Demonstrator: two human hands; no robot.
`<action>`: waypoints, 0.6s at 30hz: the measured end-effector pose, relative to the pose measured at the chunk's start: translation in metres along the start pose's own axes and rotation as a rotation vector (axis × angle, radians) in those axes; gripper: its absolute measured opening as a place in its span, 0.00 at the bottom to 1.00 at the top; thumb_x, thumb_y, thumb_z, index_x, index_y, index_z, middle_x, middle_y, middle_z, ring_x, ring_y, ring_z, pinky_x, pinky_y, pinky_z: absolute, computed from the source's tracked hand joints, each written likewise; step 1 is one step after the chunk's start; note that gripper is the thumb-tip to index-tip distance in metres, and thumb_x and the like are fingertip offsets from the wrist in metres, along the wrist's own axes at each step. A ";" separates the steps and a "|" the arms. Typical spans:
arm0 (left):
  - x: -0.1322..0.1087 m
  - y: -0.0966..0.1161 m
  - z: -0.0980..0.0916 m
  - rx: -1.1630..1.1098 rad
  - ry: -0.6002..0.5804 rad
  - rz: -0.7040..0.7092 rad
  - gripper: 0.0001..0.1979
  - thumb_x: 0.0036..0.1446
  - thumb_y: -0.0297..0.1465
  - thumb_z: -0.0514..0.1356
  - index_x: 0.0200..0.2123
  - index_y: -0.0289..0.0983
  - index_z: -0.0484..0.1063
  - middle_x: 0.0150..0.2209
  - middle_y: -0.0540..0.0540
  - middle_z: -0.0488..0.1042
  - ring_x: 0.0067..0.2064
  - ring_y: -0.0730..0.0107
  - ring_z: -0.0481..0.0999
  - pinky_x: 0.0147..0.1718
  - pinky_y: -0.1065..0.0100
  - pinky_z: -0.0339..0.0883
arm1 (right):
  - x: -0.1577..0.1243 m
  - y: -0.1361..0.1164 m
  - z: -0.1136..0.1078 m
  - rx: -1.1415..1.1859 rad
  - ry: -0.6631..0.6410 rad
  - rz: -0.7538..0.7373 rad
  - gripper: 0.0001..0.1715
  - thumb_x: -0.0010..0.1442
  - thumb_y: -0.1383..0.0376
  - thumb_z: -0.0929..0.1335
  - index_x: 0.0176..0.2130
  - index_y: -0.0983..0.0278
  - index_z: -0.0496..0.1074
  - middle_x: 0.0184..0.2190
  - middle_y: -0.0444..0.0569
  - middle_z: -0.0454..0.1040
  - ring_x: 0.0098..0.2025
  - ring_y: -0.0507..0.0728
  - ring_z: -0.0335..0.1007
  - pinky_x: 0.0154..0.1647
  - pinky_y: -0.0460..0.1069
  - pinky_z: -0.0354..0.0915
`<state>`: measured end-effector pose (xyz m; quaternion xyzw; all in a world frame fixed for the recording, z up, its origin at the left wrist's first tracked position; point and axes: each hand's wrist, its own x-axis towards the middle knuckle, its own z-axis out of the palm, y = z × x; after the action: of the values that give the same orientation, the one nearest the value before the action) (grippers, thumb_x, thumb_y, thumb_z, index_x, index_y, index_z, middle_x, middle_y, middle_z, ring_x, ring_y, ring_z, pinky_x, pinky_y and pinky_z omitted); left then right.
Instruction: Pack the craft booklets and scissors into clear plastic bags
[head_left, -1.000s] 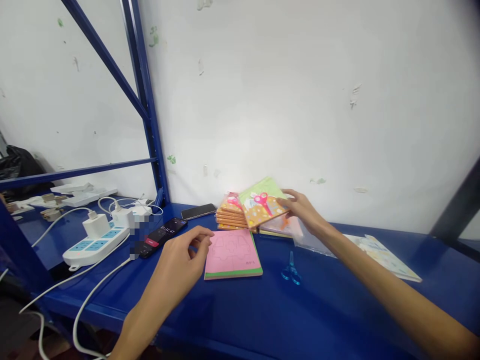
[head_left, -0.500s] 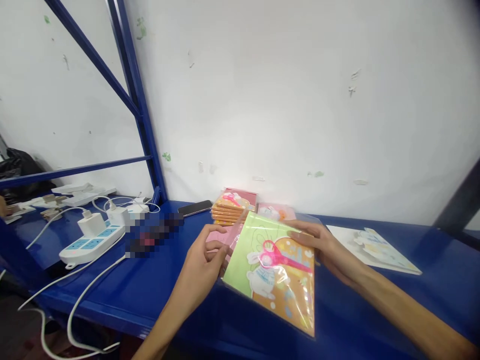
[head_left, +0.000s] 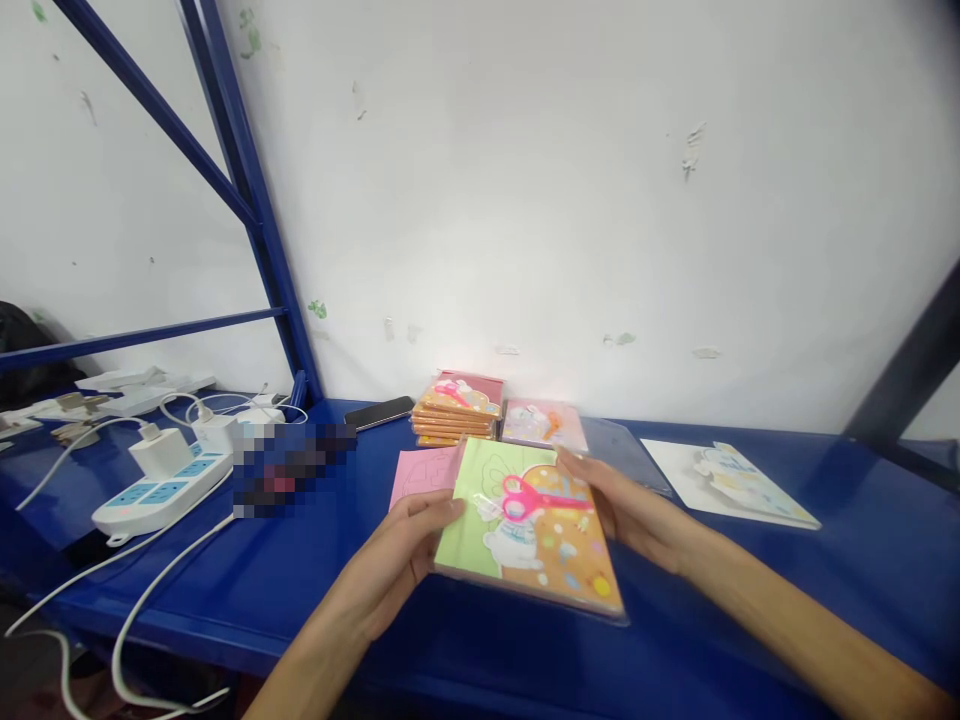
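Note:
My hands hold a plastic-wrapped craft pack [head_left: 529, 535] over the blue shelf top, with a pink pair of scissors and a rabbit on its green and orange cover. My left hand [head_left: 397, 565] grips its left edge, and my right hand [head_left: 630, 510] grips its right edge. A pink sheet with a car outline [head_left: 418, 475] lies just behind the pack, partly covered by it. Beyond stand a stack of similar packs [head_left: 456, 408] and a pink-and-white pack [head_left: 544, 425]. The blue scissors from before are hidden or out of view.
A clear plastic sleeve [head_left: 626, 452] and a white printed booklet [head_left: 731, 485] lie to the right. On the left are a white power strip [head_left: 161, 490] with chargers, cables, a black phone [head_left: 379, 412] and a pixelated patch [head_left: 292, 468]. Blue shelf posts [head_left: 251, 220] rise against the white wall.
The pack has turned squarer and sits slightly farther from me. My left hand has moved from beside the pack onto its left edge. The view has shifted slightly.

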<state>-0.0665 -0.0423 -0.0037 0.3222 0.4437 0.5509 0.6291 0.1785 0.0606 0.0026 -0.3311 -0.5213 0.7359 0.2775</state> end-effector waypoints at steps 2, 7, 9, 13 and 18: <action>0.003 0.002 -0.002 -0.003 0.023 0.017 0.10 0.55 0.31 0.70 0.39 0.32 0.80 0.40 0.40 0.86 0.40 0.59 0.85 0.36 0.68 0.79 | 0.001 -0.002 -0.005 -0.052 0.030 0.011 0.29 0.56 0.52 0.78 0.52 0.62 0.75 0.44 0.53 0.83 0.40 0.56 0.81 0.30 0.43 0.70; 0.007 0.010 -0.006 0.063 0.084 0.003 0.17 0.60 0.27 0.65 0.52 0.28 0.75 0.47 0.32 0.83 0.44 0.54 0.85 0.41 0.62 0.80 | 0.003 -0.019 -0.020 -0.233 0.243 -0.151 0.26 0.56 0.56 0.78 0.51 0.63 0.75 0.38 0.54 0.84 0.31 0.51 0.78 0.19 0.40 0.57; 0.007 0.013 -0.008 0.062 0.138 0.004 0.17 0.62 0.25 0.62 0.54 0.27 0.72 0.47 0.31 0.83 0.43 0.55 0.85 0.39 0.63 0.81 | 0.001 -0.027 -0.025 -0.277 0.330 -0.202 0.26 0.56 0.57 0.78 0.51 0.64 0.76 0.34 0.54 0.83 0.29 0.51 0.76 0.18 0.40 0.55; 0.007 0.021 -0.014 0.039 0.155 -0.001 0.17 0.64 0.23 0.59 0.55 0.23 0.71 0.48 0.28 0.82 0.42 0.54 0.86 0.38 0.63 0.82 | -0.005 -0.044 -0.042 -0.258 0.461 -0.324 0.23 0.55 0.59 0.78 0.49 0.64 0.79 0.30 0.49 0.80 0.25 0.48 0.68 0.18 0.40 0.55; 0.007 0.030 -0.024 0.012 0.081 0.043 0.19 0.66 0.23 0.57 0.57 0.20 0.70 0.47 0.27 0.83 0.43 0.51 0.86 0.41 0.61 0.82 | -0.011 -0.060 -0.081 -0.238 0.740 -0.550 0.14 0.57 0.59 0.75 0.44 0.60 0.79 0.30 0.44 0.75 0.20 0.45 0.52 0.15 0.41 0.52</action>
<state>-0.1003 -0.0320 0.0128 0.3130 0.4651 0.5744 0.5965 0.2521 0.1172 0.0425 -0.4501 -0.5366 0.4031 0.5891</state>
